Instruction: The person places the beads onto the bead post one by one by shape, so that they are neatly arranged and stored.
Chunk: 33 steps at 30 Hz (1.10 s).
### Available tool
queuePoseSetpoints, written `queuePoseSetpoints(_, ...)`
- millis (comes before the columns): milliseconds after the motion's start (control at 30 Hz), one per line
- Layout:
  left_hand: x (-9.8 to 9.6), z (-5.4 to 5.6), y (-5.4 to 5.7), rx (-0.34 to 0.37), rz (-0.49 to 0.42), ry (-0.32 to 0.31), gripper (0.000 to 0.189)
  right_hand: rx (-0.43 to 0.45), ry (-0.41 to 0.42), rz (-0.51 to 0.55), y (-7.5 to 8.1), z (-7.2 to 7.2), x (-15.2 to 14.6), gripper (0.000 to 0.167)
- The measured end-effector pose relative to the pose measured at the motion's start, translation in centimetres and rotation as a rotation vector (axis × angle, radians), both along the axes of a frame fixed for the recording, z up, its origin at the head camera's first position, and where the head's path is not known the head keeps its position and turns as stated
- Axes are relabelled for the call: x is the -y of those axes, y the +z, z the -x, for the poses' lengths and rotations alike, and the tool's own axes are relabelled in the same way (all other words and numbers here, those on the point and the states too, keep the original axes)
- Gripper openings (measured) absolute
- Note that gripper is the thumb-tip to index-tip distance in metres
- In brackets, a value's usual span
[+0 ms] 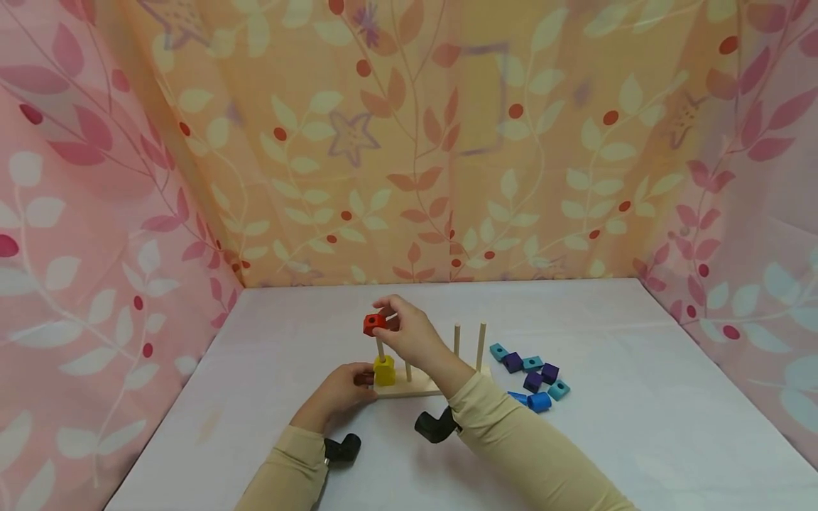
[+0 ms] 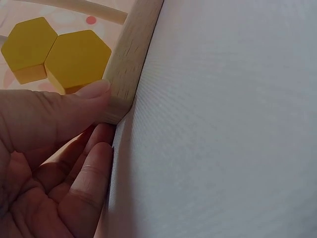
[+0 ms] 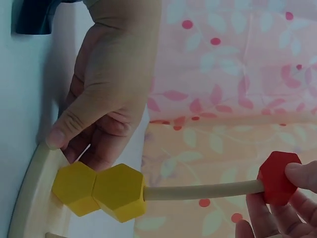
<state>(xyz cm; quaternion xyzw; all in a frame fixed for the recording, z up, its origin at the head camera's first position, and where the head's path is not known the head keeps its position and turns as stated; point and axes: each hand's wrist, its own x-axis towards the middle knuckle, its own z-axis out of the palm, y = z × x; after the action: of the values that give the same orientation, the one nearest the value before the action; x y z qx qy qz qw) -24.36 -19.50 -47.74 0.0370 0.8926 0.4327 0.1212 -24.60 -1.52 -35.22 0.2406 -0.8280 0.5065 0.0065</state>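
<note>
My right hand [image 1: 414, 339] pinches a red hexagonal block [image 1: 371, 325] between thumb and fingers, at the top of the leftmost wooden peg [image 1: 380, 349]. In the right wrist view the peg's tip meets the red block [image 3: 277, 179]. Two yellow hexagonal blocks [image 3: 120, 192] are stacked at the foot of that same peg. With thumb and fingers, my left hand [image 1: 340, 392] grips the left end of the wooden peg base [image 1: 415, 388]. The left wrist view shows the thumb on the base's end [image 2: 126, 74], right beside the yellow blocks [image 2: 78, 59].
Bare pegs [image 1: 481, 348] stand farther right on the base, partly behind my right arm. To its right lie several loose blocks: teal [image 1: 498, 352], purple [image 1: 513, 363] and blue [image 1: 540, 402]. Black camera mounts [image 1: 437, 426] stick out from both wrists. Patterned curtains surround the white table [image 1: 639, 397].
</note>
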Motion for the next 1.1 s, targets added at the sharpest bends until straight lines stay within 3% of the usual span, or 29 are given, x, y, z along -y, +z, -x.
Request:
queuePoseSetpoints(167, 0.0, 0.0, 0.0, 0.002, -0.003, 0.011, 0.049, -0.006, -0.036, 0.036, -0.5, 0.0, 0.2, 0.034)
queuePoseSetpoints(500, -0.1, 0.0, 0.1, 0.014, -0.008, 0.03, 0.051, 0.078, -0.057, 0.144, -2.7, 0.1, 0.3, 0.045)
queuePoseSetpoints(733, -0.1, 0.0, 0.1, 0.008, 0.003, 0.009, 0.051, 0.142, -0.069, 0.196, -4.0, -0.1, 0.2, 0.053)
queuePoseSetpoints(900, -0.1, 0.0, 0.1, 0.015, -0.003, 0.007, 0.051, 0.171, -0.086, 0.198, -4.9, -0.1, 0.3, 0.048)
queuePoseSetpoints(1100, 0.1, 0.2, -0.1, -0.004, -0.01, -0.004, 0.05, 0.166, -0.123, 0.135, -5.6, -0.2, 0.4, 0.026)
